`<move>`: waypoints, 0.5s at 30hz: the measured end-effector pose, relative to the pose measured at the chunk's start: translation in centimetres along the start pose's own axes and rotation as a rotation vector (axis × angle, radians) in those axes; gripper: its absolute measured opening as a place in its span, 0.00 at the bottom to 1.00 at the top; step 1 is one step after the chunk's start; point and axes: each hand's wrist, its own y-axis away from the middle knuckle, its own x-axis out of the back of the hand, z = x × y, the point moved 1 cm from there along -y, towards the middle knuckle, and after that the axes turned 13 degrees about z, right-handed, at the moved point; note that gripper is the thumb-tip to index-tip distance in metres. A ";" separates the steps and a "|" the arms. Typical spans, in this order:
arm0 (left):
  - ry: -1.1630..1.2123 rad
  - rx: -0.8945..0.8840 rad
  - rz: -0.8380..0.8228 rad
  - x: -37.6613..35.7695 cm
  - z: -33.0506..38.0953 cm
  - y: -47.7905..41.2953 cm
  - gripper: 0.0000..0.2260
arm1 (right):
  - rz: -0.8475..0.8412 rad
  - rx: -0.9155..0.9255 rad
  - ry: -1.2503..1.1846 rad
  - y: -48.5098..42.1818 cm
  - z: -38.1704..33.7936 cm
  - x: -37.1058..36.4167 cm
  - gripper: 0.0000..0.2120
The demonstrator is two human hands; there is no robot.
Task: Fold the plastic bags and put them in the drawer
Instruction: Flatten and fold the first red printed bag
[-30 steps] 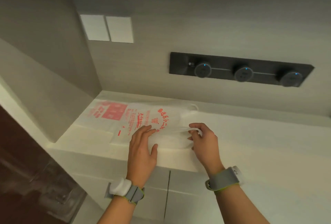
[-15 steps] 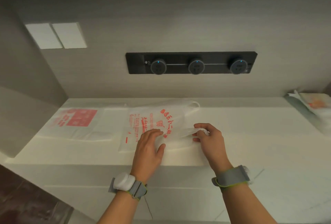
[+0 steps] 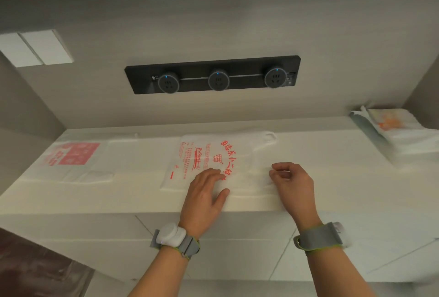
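The plastic bag lies flat on the surface, long axis left–right, just ahead of both hands. Straight-fingered, the left hand presses it; the right hand (nearer the handles) pinches its right end — probably to fold leftward.

- The middle bag lies flat on the surface, near its front edge.
- A second bag lies on the surface to the left, apart from the first.
- A stack of bags sits at the far right.
- The left grip rests flat on the middle bag; the right grip pinches that bag's right end.
- A socket rail is on the wall behind, with switch plates to its upper left.
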 end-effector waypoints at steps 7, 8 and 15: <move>-0.055 -0.025 -0.027 -1.2 1.3 1.0 0.19 | 0.013 0.342 0.116 -0.2 1.5 1.0 0.08; -0.046 -0.020 -0.031 -1.1 1.4 1.1 0.19 | 0.006 0.421 0.138 0.0 1.4 0.7 0.09; -0.102 0.036 -0.022 1.2 0.6 1.4 0.24 | -0.274 0.761 0.266 3.0 0.2 -2.8 0.14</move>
